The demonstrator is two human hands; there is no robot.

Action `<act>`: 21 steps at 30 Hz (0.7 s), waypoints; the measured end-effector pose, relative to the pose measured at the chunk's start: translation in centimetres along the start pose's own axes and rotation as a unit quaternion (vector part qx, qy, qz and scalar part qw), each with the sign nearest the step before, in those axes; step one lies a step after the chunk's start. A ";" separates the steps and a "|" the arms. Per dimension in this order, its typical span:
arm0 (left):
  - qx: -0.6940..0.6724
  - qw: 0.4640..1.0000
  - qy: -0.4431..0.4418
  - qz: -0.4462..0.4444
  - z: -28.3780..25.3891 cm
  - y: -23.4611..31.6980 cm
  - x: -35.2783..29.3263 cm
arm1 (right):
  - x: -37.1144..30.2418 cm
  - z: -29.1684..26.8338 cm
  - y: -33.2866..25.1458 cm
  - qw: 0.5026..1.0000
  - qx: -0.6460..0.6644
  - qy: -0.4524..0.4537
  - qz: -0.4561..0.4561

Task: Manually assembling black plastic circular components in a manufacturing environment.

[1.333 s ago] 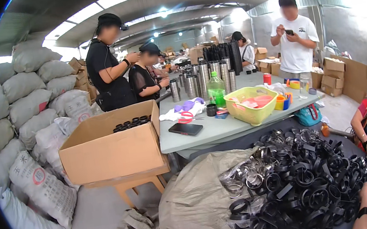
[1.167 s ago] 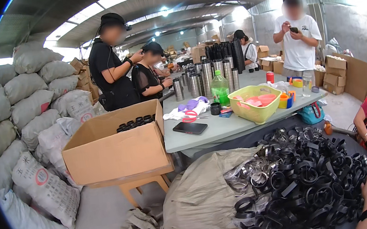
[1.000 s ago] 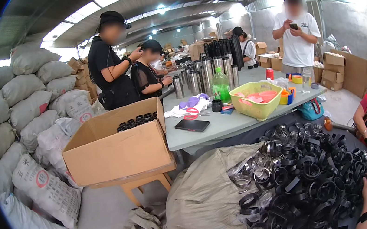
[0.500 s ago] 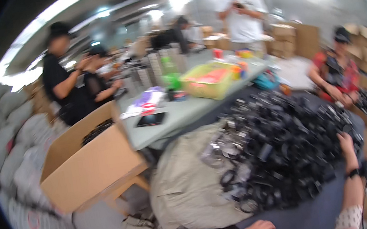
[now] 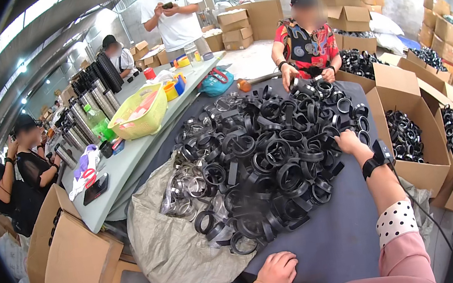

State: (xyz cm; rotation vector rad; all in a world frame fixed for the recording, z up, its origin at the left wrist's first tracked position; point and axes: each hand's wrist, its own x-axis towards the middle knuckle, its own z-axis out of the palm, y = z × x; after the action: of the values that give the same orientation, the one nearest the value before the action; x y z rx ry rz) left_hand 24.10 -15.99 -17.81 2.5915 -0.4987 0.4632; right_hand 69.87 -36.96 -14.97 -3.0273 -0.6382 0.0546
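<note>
A large heap of black ring-shaped parts (image 5: pixel 274 152), several with flat tabs, covers the dark cloth (image 5: pixel 333 242) in front of me. Clear, glossy rings (image 5: pixel 187 190) lie at its left side. My right hand (image 5: pixel 349 140) reaches into the heap's right edge with fingers curled against the rings; what they hold, if anything, is hidden. Palm down on the cloth near the front edge, my left hand (image 5: pixel 278 271) rests loosely with nothing in it, apart from the heap. Each wrist wears a black strapped device.
Opposite, a person (image 5: pixel 308 40) handles parts at the heap's far edge. Cartons (image 5: pixel 408 133) of black rings stand at the right, with a cable nearby. To the left are a carton (image 5: pixel 76 267), a beige sack (image 5: pixel 164 237) and a table (image 5: pixel 97 212) with a yellow basket (image 5: pixel 138 112).
The view has swung to the right, bringing more of the right-hand cartons into sight. My right hand stays at the heap's right edge, and my left hand still rests on the cloth.
</note>
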 end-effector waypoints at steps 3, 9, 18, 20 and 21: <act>0.008 1.000 -0.004 -0.004 -0.2 0.1 -0.2 | -1.7 0.4 -3.1 0.991 0.087 0.070 0.068; 0.011 1.000 0.003 0.004 -0.3 0.1 0.2 | -2.8 0.0 -3.5 0.988 0.072 0.120 0.066; 0.011 1.000 0.008 0.007 -0.3 0.0 0.2 | -9.8 -7.5 -9.0 0.852 0.333 0.365 -0.175; 0.011 1.000 0.010 0.005 -0.4 -0.1 0.1 | -13.1 -10.0 -13.1 0.830 0.310 0.380 -0.265; 0.008 1.000 0.013 0.008 -0.3 -0.2 0.1 | -14.2 -10.6 -14.6 0.823 0.272 0.391 -0.309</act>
State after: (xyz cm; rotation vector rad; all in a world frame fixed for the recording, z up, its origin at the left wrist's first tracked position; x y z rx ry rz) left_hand 24.16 -15.70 -17.56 2.5951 -0.5090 0.5063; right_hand 51.51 -29.75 -3.27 -1.9015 -1.1744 -0.8190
